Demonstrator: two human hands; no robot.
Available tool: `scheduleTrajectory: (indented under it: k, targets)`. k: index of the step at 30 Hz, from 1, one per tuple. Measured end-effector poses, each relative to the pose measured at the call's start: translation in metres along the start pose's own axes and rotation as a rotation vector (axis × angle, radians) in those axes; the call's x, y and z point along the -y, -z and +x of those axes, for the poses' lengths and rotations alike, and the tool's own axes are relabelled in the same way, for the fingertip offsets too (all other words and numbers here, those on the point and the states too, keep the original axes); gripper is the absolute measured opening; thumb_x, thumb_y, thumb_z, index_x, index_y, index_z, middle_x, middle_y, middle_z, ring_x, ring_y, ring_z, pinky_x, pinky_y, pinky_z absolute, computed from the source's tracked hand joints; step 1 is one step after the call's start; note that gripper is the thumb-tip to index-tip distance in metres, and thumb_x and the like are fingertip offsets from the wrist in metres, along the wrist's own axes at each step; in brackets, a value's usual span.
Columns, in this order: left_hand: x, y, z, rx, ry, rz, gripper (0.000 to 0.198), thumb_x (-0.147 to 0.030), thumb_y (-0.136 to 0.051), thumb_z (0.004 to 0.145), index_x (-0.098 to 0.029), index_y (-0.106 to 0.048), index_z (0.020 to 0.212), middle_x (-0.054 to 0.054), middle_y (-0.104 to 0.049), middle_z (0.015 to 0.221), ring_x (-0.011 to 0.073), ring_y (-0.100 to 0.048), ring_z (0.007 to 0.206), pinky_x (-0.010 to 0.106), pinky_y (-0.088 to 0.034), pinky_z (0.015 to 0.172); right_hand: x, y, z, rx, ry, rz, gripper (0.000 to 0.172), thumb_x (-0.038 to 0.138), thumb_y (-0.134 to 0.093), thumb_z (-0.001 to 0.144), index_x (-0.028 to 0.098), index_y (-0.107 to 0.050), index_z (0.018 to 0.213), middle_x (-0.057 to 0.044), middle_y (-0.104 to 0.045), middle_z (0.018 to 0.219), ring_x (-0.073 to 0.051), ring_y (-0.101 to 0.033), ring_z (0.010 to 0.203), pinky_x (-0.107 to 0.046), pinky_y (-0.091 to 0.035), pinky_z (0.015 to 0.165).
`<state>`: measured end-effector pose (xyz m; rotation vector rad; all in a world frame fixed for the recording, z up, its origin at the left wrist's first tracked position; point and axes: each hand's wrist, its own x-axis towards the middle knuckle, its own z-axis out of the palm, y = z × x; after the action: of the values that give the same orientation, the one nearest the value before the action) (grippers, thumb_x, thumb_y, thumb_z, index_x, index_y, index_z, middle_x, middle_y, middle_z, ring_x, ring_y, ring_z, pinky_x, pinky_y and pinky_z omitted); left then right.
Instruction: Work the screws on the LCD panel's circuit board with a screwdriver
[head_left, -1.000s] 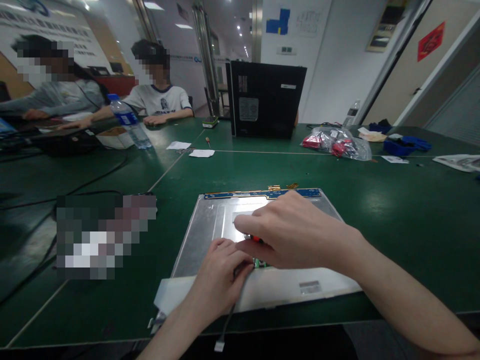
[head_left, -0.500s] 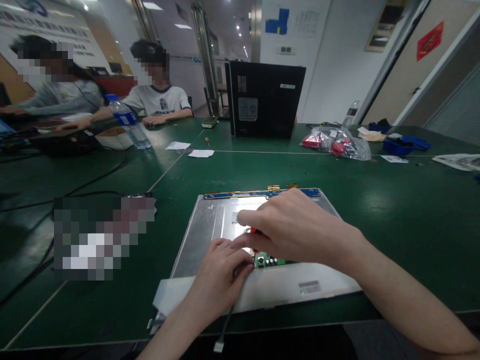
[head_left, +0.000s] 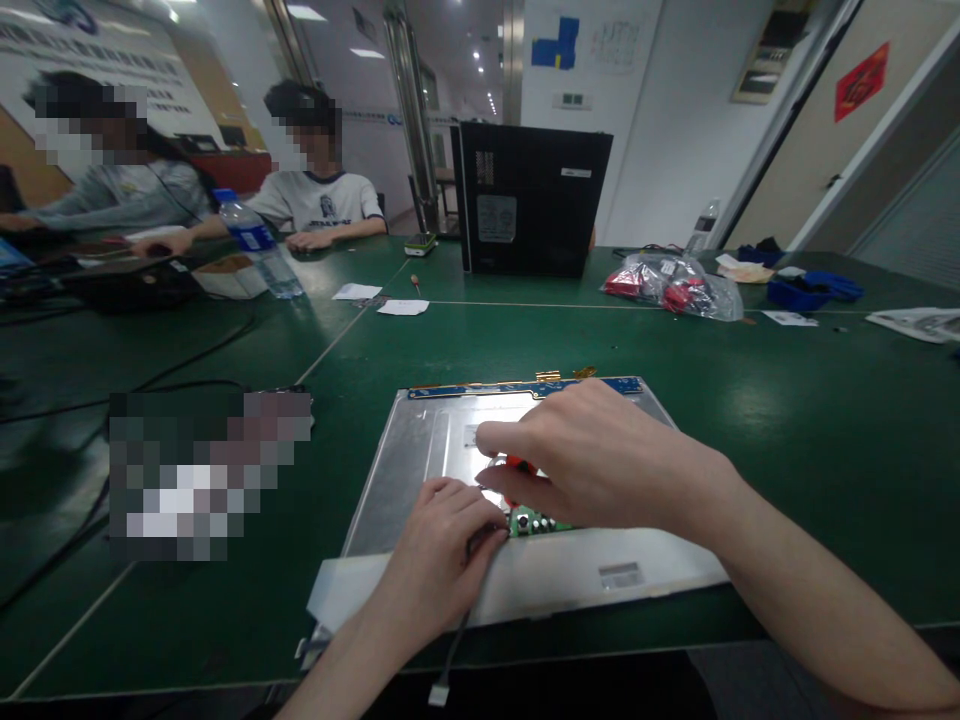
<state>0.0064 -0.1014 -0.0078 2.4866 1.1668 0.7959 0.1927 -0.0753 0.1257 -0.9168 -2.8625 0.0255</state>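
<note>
Item: flat rectangular panel [head_left: 409, 455], dull silver sheet metal with a brushed sheen, lying face down at the near middle of a green table [head_left: 787, 420].
- A thin blue strip [head_left: 465, 390] with small gold tabs runs along its far edge.
- Its near edge sits in a white matte frame [head_left: 555, 580] bearing a small grey label [head_left: 621, 575].
- A small green circuit board [head_left: 534, 522] with dark round parts lies on the panel's near half, between the two hands.

Hands:
- The right hand [head_left: 600, 460] hovers over the panel's middle, fingers bent and closed on a red-handled tool [head_left: 517, 465]. Only a bit of red shows under the fingers, and the tip is hidden.
- The left hand [head_left: 442, 560] rests on the near edge, fingers curled with the tips just left of the board. Whether it pinches anything cannot be told.
- A thin grey cable [head_left: 454, 645] comes out from under the left hand and hangs over the table edge, ending in a white plug [head_left: 438, 692].

Surroundings:
- Far middle: a black boxy computer case [head_left: 532, 200], upright.
- Far right: a crinkled clear bag [head_left: 675, 285] of red parts.
- Far left: a clear water bottle [head_left: 259, 250], white paper slips [head_left: 403, 307] and black cords [head_left: 187, 360].
- Two other people sit at the far left corner, forearms on the table.
</note>
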Motion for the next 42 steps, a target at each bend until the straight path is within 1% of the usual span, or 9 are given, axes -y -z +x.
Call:
scheduleTrajectory:
  k: [5,11,15,18,24,27,31,38,42]
  targets:
    - [0.0021,-0.0025,-0.0024,-0.013,-0.005,-0.025,0.013,-0.010,-0.053,0.081,-0.020,-0.060,0.077,0.002,-0.067,0.076,0.0198,-0.060,0.077,0.037,-0.040,0.078,0.0015,0.0019,-0.0027,-0.008,0.026,0.024,0.014,0.026,-0.050,0.084,0.018,-0.051,0.095,-0.001,-0.065,0.076,-0.011,-0.044,0.052,-0.027,-0.018,0.047]
    - [-0.0025,-0.0004,-0.0006,-0.020,0.011,0.007,0.016,-0.011,-0.052,0.080,-0.021,-0.064,0.080,0.003,-0.068,0.077,0.0213,-0.060,0.079,0.036,-0.042,0.076,-0.0010,0.0007,-0.0013,0.002,0.002,-0.013,0.024,0.040,-0.041,0.095,0.020,-0.054,0.094,-0.003,-0.065,0.071,-0.013,-0.053,0.058,-0.028,-0.019,0.050]
    - [-0.0011,-0.0009,-0.0011,0.004,0.016,-0.005,0.014,-0.011,-0.053,0.080,-0.021,-0.063,0.081,0.002,-0.067,0.078,0.0205,-0.059,0.080,0.037,-0.041,0.079,0.0008,0.0013,-0.0015,0.004,0.006,-0.019,0.014,0.027,-0.043,0.091,0.019,-0.053,0.096,-0.002,-0.065,0.071,-0.012,-0.049,0.054,-0.028,-0.018,0.049]
    - [0.0019,-0.0032,-0.0025,0.004,0.008,-0.011,0.014,-0.010,-0.053,0.080,-0.020,-0.061,0.076,0.001,-0.066,0.075,0.0194,-0.058,0.077,0.036,-0.040,0.078,0.0015,0.0024,-0.0030,-0.004,0.017,0.001,0.016,0.026,-0.048,0.083,0.018,-0.050,0.097,-0.002,-0.066,0.075,-0.011,-0.046,0.052,-0.027,-0.018,0.048]
    - [0.0017,-0.0030,-0.0020,-0.018,0.004,0.004,0.015,-0.010,-0.052,0.081,-0.021,-0.062,0.081,0.002,-0.067,0.078,0.0204,-0.058,0.079,0.036,-0.039,0.078,-0.0030,0.0008,-0.0021,-0.014,0.003,0.002,0.025,0.042,-0.043,0.093,0.019,-0.052,0.094,-0.001,-0.065,0.071,-0.012,-0.048,0.055,-0.027,-0.020,0.049]
    - [-0.0005,-0.0009,-0.0003,0.017,0.019,0.004,0.013,-0.011,-0.053,0.081,-0.021,-0.062,0.080,0.001,-0.067,0.080,0.0202,-0.058,0.080,0.037,-0.039,0.079,-0.0031,0.0004,-0.0019,-0.017,0.004,-0.009,0.018,0.033,-0.040,0.095,0.020,-0.053,0.092,0.001,-0.064,0.071,-0.011,-0.047,0.054,-0.026,-0.020,0.049]
    - [-0.0001,-0.0012,0.0001,0.023,0.019,-0.016,0.012,-0.010,-0.054,0.082,-0.020,-0.060,0.077,0.001,-0.067,0.078,0.0193,-0.058,0.078,0.037,-0.038,0.078,-0.0013,0.0025,-0.0039,-0.036,0.013,-0.013,0.012,0.023,-0.048,0.086,0.018,-0.050,0.097,-0.001,-0.065,0.079,-0.011,-0.046,0.055,-0.027,-0.019,0.048]
    - [0.0015,-0.0033,-0.0026,-0.038,0.002,0.007,0.014,-0.010,-0.054,0.081,-0.020,-0.064,0.080,0.003,-0.067,0.079,0.0211,-0.059,0.080,0.036,-0.041,0.076,-0.0023,0.0016,-0.0006,-0.017,0.035,0.018,0.024,0.042,-0.046,0.092,0.019,-0.051,0.093,-0.002,-0.066,0.081,-0.014,-0.054,0.062,-0.028,-0.022,0.051]
    - [-0.0006,-0.0014,-0.0013,0.004,0.024,-0.004,0.014,-0.011,-0.054,0.080,-0.021,-0.064,0.082,0.002,-0.068,0.078,0.0205,-0.060,0.078,0.037,-0.041,0.079,0.0002,-0.0001,0.0008,-0.017,0.030,0.035,0.016,0.032,-0.042,0.095,0.018,-0.050,0.097,-0.002,-0.066,0.083,-0.014,-0.054,0.064,-0.027,-0.024,0.052]
